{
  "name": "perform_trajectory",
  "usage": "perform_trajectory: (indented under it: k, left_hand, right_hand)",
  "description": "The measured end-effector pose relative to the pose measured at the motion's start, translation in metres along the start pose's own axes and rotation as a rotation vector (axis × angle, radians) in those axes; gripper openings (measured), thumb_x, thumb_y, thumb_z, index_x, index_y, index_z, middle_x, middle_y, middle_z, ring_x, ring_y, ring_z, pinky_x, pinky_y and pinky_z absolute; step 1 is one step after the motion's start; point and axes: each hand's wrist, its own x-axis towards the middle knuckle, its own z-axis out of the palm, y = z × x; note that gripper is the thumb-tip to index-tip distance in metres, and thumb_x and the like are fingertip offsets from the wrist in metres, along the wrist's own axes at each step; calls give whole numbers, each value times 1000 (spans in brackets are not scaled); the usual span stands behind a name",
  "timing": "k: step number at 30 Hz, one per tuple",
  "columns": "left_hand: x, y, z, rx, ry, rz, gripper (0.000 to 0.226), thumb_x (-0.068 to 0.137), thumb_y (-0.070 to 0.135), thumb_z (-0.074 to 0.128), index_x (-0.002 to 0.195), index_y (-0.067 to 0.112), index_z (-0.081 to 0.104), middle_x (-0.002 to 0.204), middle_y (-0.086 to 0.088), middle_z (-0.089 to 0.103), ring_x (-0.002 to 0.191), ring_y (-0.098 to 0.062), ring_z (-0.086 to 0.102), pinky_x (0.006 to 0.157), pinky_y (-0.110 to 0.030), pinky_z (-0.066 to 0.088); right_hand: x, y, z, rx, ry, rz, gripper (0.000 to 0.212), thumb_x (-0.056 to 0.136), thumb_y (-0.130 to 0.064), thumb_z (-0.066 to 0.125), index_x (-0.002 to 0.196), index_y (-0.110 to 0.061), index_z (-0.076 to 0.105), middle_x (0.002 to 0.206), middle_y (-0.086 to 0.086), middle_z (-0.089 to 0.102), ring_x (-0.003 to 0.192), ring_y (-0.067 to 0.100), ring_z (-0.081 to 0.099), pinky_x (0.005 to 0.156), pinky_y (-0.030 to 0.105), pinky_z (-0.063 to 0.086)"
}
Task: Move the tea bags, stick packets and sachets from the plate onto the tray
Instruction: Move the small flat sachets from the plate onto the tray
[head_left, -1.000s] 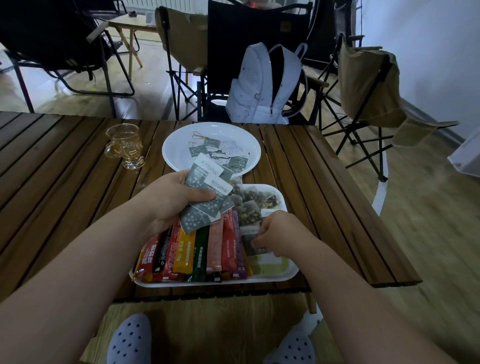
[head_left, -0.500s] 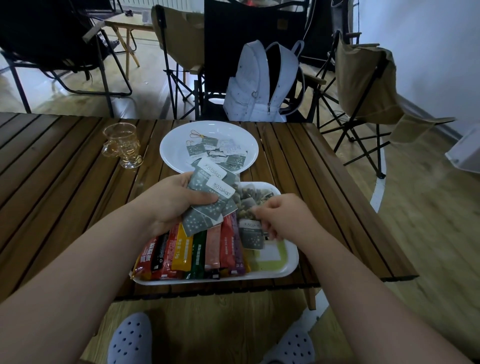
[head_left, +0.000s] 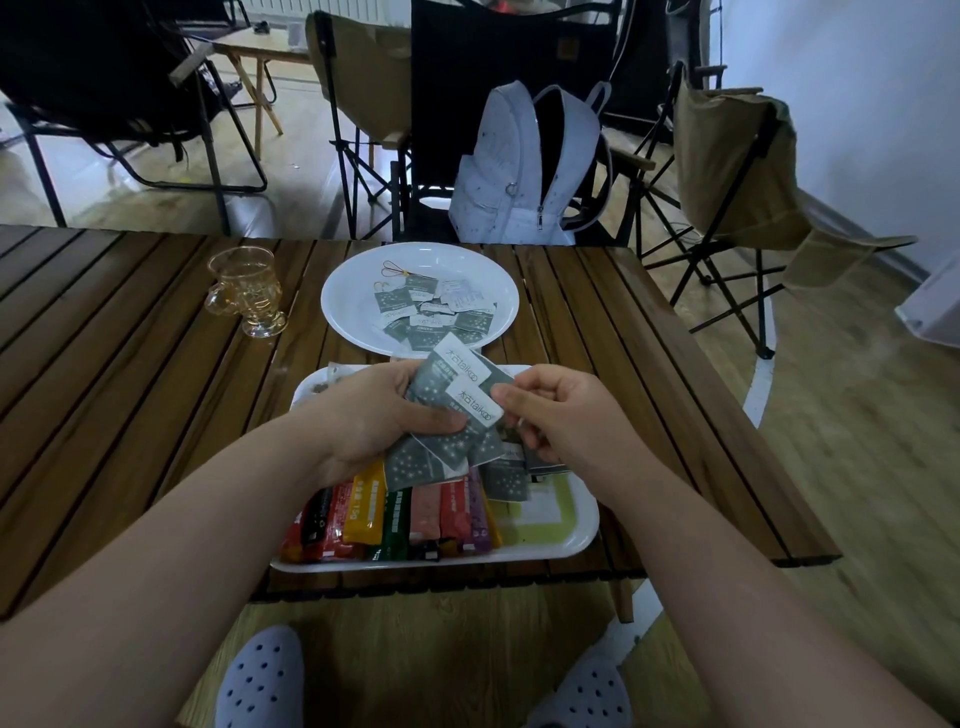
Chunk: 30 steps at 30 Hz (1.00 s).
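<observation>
My left hand (head_left: 374, 415) grips a fanned bunch of grey-green sachets (head_left: 452, 421) above the white tray (head_left: 571, 535). The thumb and fingers of my right hand (head_left: 550, 415) pinch the right edge of the top sachet in that bunch. On the tray lie several coloured stick packets (head_left: 395, 514) in a row, a few grey sachets (head_left: 509, 475) to their right, and tea bags partly hidden under my hands. The white round plate (head_left: 353, 291) behind the tray holds several more grey-green sachets (head_left: 436, 312) and a small wire loop.
An amber glass cup (head_left: 247, 291) stands on the slatted wooden table (head_left: 130, 374) left of the plate. Behind the table are folding chairs and a white backpack (head_left: 524, 171). The table's right edge (head_left: 727, 415) runs close to the tray.
My right hand has risen from the tray's right side to the bunch in my left hand and now pinches its top sachet. A grey sachet it handled lies on the tray.
</observation>
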Motion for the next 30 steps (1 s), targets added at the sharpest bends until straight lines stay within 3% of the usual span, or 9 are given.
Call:
perform_trajectory:
  k: [3, 8, 11, 15, 21, 25, 26, 28, 30]
  left_hand:
    - [2, -1, 1, 10, 3, 4, 43, 86, -5, 68, 127, 10, 64, 114, -15, 75, 107, -31, 72, 93, -43, 56]
    - [1, 0, 0, -50, 15, -3, 37, 91, -1, 64, 127, 11, 64, 114, -13, 75, 106, -29, 73, 89, -40, 60]
    - [2, 1, -3, -138, 87, -22, 36, 93, 2, 63, 127, 11, 63, 111, -14, 76, 102, -29, 73, 83, -39, 61]
    - [5, 3, -6, -361, 164, -47, 34, 95, 0, 58, 128, 8, 60, 113, -20, 74, 95, -27, 72, 75, -36, 63]
    - [4, 3, -6, -441, 167, -51, 37, 94, -6, 50, 129, 4, 59, 117, -21, 73, 94, -28, 72, 77, -36, 60]
    - [3, 1, -7, -321, 171, -54, 37, 94, -6, 56, 129, 3, 60, 114, -20, 74, 107, -32, 71, 80, -37, 61]
    - [2, 1, -7, -278, 161, -53, 36, 94, -4, 57, 129, 4, 60, 114, -19, 74, 107, -31, 71, 80, -37, 62]
    - [0, 1, -7, -198, 140, -43, 35, 94, -2, 59, 127, 5, 62, 112, -17, 75, 103, -30, 73, 79, -36, 63]
    - [-1, 1, -5, -150, 128, -29, 34, 93, -1, 61, 126, 7, 63, 111, -16, 76, 104, -31, 73, 84, -39, 61]
  right_hand:
    - [0, 1, 0, 17, 27, -4, 14, 95, -24, 68, 84, -17, 67, 69, 4, 66, 53, 11, 51, 45, 19, 39]
    - [7, 0, -16, 274, 301, 59, 9, 100, -17, 59, 94, -13, 63, 72, 6, 67, 52, 11, 53, 46, 23, 40]
    - [9, 11, -35, 80, 403, 146, 6, 98, -12, 60, 98, -9, 65, 83, 11, 73, 53, 7, 57, 47, 22, 47]
    - [11, 33, -44, -316, 337, 283, 7, 96, -10, 61, 93, -11, 67, 90, 13, 74, 63, 14, 63, 52, 25, 50]
    - [21, 39, -31, -342, 325, 289, 9, 93, -6, 64, 93, -14, 66, 86, 11, 72, 57, 13, 65, 48, 23, 51]
    - [21, 34, -26, -486, 373, 186, 6, 93, -16, 65, 93, -21, 65, 92, 0, 66, 74, 12, 65, 56, 25, 47]
    - [19, 30, -24, -470, 375, 142, 3, 94, -20, 64, 93, -21, 67, 90, -1, 67, 73, 11, 62, 59, 25, 48]
    - [16, 22, -21, -322, 313, 67, 17, 94, -29, 64, 89, -14, 71, 82, 4, 70, 65, 11, 59, 61, 28, 50]
    - [9, 9, -14, -162, 166, 39, 32, 94, -36, 65, 86, -5, 72, 74, 7, 68, 57, 12, 53, 53, 25, 46]
